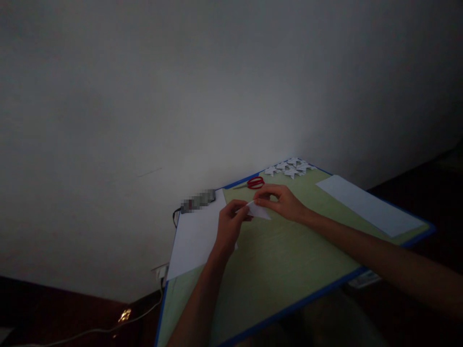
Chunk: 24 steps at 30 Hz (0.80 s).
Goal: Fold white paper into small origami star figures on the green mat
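Between my two hands, above the table, is a small folded piece of white paper (259, 211) with a pointed corner toward the right. My left hand (231, 219) grips its left side between thumb and fingers. With thumb and forefinger, my right hand (280, 201) pinches its upper edge. Just beyond the hands lie red-handled scissors (255, 182), blades pointing left. Several folded white paper stars (292, 172) are grouped at the far corner of the table. Part of the held paper is hidden behind my left fingers.
The green table (289, 255) has a blue edge and stands against a grey wall. White sheets lie at left (197, 236) and right (369, 205). A blurred-out dark object (198, 201) with a cable rests at the back left. A white cord (144, 313) runs below.
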### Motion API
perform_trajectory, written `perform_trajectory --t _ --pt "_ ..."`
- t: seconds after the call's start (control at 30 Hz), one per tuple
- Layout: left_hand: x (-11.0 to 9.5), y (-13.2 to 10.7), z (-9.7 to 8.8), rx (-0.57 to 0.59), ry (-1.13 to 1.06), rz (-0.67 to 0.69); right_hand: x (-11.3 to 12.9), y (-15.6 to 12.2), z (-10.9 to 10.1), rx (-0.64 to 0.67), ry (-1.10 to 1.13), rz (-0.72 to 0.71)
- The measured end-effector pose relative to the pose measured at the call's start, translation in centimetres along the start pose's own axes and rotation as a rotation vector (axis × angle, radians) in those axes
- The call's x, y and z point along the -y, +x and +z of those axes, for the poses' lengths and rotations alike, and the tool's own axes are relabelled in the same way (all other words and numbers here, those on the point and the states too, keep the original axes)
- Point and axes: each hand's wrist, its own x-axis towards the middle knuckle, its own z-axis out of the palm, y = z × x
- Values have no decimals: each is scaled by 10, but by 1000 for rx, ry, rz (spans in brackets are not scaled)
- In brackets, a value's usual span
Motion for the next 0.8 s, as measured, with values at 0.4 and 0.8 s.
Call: perform_trajectory --t 0.4,0.8 --pt "0 0 1 -9 33 2 1 1 1 2 -16 11" --pt "1 0 0 2 54 13 -1 1 2 -11 -20 20"
